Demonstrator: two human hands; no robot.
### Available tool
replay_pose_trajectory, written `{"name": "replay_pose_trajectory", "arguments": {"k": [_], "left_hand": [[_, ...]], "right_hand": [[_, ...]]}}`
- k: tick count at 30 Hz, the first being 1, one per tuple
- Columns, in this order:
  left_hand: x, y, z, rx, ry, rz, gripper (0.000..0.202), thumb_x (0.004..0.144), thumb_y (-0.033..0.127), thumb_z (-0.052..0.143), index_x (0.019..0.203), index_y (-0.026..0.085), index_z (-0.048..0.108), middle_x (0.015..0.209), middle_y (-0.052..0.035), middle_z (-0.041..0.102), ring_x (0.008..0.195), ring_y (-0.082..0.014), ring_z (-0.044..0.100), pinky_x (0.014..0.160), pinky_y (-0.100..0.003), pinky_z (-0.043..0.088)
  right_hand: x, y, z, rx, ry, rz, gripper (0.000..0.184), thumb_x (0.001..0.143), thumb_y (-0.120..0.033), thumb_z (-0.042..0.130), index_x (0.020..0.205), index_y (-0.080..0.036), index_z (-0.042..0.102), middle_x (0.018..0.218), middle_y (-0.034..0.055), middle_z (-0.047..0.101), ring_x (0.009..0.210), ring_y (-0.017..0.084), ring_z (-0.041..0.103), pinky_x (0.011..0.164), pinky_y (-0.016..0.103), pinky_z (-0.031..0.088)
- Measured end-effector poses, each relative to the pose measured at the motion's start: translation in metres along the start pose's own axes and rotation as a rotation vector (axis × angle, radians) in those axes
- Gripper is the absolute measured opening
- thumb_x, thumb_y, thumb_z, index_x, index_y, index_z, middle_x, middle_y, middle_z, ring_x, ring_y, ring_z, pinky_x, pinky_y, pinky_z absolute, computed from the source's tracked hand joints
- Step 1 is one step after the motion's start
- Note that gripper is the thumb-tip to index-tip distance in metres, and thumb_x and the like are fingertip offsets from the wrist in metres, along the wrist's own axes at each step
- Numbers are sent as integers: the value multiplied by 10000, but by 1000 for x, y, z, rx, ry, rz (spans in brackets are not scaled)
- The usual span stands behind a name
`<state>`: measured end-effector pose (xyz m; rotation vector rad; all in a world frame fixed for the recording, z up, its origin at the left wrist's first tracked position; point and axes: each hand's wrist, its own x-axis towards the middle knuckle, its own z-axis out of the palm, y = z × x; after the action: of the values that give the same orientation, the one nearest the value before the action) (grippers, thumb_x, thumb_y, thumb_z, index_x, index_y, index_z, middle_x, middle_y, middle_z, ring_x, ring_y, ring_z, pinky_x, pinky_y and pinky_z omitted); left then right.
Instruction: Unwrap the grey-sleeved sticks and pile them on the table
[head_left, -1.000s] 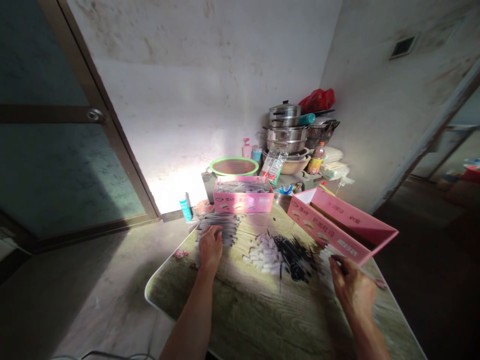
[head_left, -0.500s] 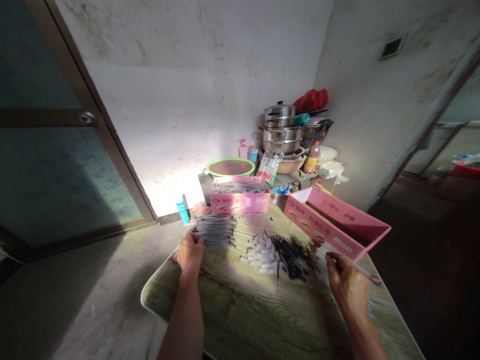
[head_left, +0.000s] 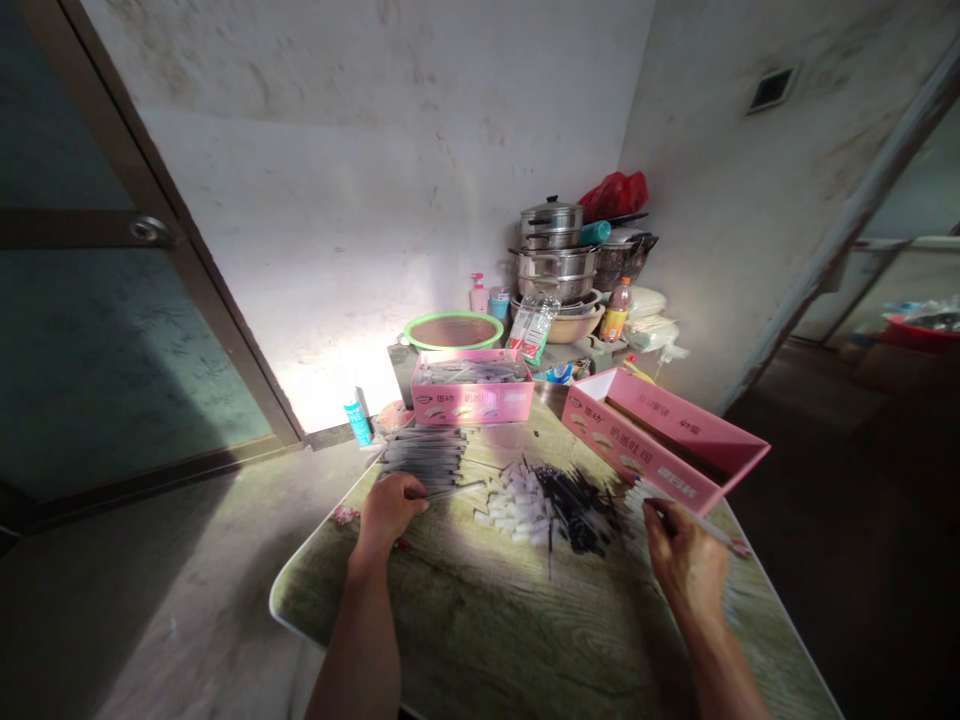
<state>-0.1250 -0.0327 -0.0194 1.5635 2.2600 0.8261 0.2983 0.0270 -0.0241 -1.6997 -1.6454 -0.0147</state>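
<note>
My left hand (head_left: pixel 390 512) is closed in a pinch on a thin pale stick (head_left: pixel 459 490), which points right over the table. Just behind it lies a row of slim grey sticks (head_left: pixel 424 452). My right hand (head_left: pixel 688 555) is closed around a slim pale rod (head_left: pixel 716 534) that slants past its knuckles; its exact kind I cannot tell. Next to that hand are more whitish slim pieces (head_left: pixel 636 518), partly hidden. Between the hands lie a heap of short white tubes (head_left: pixel 517 510) and a pile of black slender pieces (head_left: pixel 577 508).
A pink box (head_left: pixel 472 402) full of slim sticks stands at the table's back; another open pink box (head_left: pixel 637 440) sits tilted at the right. Behind are a green-rimmed basin (head_left: pixel 454 331), stacked steel pots (head_left: pixel 555 265) and a drink bottle (head_left: pixel 616 312). A blue can (head_left: pixel 358 422) stands left.
My left hand has moved slightly right, off the grey row, and a thin stick now shows in its fingers. The right hand keeps its grip on the rod; the view has shifted slightly.
</note>
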Motion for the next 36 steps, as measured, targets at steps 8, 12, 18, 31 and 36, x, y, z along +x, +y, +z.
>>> {"name": "replay_pose_trajectory", "arguments": {"k": [8, 12, 18, 31, 36], "left_hand": [[0, 9, 2, -25, -63, 94, 96, 686, 166, 682, 725, 203, 762, 786, -27, 745, 786, -200, 672, 705, -278, 447], [1, 17, 4, -263, -89, 117, 104, 692, 222, 667, 744, 193, 752, 757, -18, 747, 758, -206, 676, 704, -282, 471], [-3, 47, 27, -519, -189, 244, 116, 697, 258, 651, 735, 164, 708, 681, 1, 692, 660, -164, 625, 616, -239, 446], [-21, 91, 62, -455, -254, 423, 110, 743, 197, 675, 831, 150, 720, 694, -10, 693, 610, -126, 585, 581, -219, 428], [-20, 92, 64, -486, -177, 481, 131, 790, 185, 649, 896, 173, 725, 825, -26, 730, 705, -141, 634, 647, -228, 477]], "right_hand": [[1, -7, -5, 47, 7, 9, 509, 860, -518, 428, 940, -136, 755, 730, 145, 744, 648, 286, 682, 588, 322, 422], [-2, -18, -4, 251, -41, 27, 483, 835, -533, 484, 916, -133, 742, 764, 137, 747, 681, 282, 687, 620, 332, 459], [-15, -46, 11, 800, -477, 131, 437, 814, -565, 612, 905, -145, 692, 587, 23, 640, 481, 169, 576, 464, 274, 429], [-20, -58, 13, 1271, -585, 367, 429, 684, -497, 817, 878, -141, 677, 652, 44, 715, 503, 149, 641, 480, 266, 534], [-20, -57, 12, 1341, -614, 453, 420, 635, -460, 865, 837, -153, 661, 678, 58, 739, 541, 176, 681, 515, 285, 572]]}}
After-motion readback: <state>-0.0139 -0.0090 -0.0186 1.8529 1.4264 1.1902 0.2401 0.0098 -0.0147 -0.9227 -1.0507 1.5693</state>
